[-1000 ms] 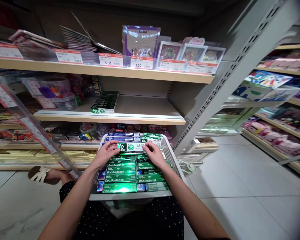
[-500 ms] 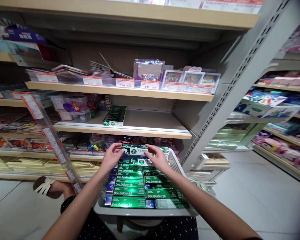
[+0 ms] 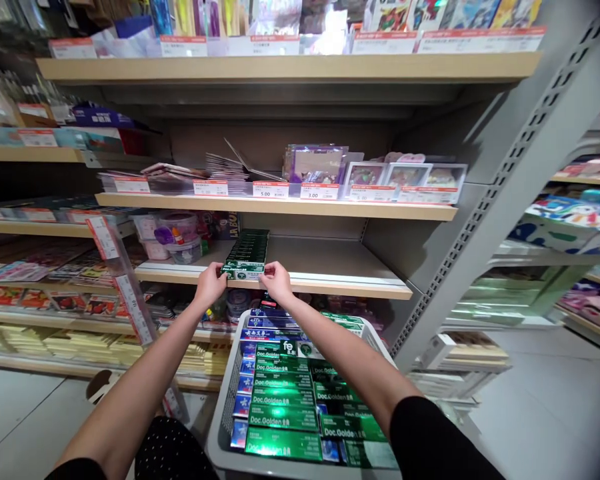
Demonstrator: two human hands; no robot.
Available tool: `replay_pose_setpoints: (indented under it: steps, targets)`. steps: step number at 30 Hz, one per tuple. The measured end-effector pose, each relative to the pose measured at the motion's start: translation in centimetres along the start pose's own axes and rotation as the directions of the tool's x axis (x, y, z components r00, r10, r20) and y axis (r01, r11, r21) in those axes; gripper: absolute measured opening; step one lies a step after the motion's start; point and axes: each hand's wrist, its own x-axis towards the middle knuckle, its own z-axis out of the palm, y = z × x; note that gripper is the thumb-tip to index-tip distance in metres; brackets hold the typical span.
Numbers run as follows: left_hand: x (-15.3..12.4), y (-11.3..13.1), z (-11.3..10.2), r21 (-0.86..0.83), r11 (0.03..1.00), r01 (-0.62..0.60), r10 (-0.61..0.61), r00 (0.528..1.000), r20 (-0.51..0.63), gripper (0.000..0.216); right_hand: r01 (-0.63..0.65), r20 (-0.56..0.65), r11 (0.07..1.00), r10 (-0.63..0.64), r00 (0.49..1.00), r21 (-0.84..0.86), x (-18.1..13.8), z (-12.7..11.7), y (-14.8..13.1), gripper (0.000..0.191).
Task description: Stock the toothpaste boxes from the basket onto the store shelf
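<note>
Both hands grip one green-and-white toothpaste box by its two ends, at the front edge of the shelf. My left hand pinches the left end and my right hand the right end. Directly behind it, a row of dark green boxes runs back into the shelf. Below my forearms stands a grey plastic basket full of green "Doc.Golden" boxes, with blue boxes along its left side.
Clear tubs with colourful contents sit left of the box row. Above, a shelf carries priced packets. A slotted metal upright rises on the right. A price-tag strip slants down at the left, near my leg.
My hands have carried the toothpaste box from above the basket forward to the shelf, in front of the row. The view has tilted up, showing more of the top shelf.
</note>
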Motion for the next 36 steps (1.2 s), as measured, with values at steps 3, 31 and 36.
replay_pose_setpoints:
  steps: [3, 31, 36]
  targets:
    - [0.4, -0.8, 0.6, 0.068, 0.997, -0.024, 0.023, 1.0, 0.007, 0.031, 0.02, -0.017, 0.999, -0.021, 1.0, -0.036, 0.2, 0.7, 0.3, 0.018]
    - [2.5, -3.2, 2.4, -0.411, 0.901, 0.138, -0.125, 0.99, 0.06, 0.062, 0.012, 0.003, 0.992, -0.013, 1.0, 0.123, 1.1, 1.6, 1.2, 0.034]
    - [1.4, -2.7, 2.3, -0.53, 0.844, 0.083, -0.146, 0.986, -0.079, 0.05, -0.006, -0.004, 0.982, 0.007, 1.0, 0.187, -0.2, -0.6, 1.3, 0.039]
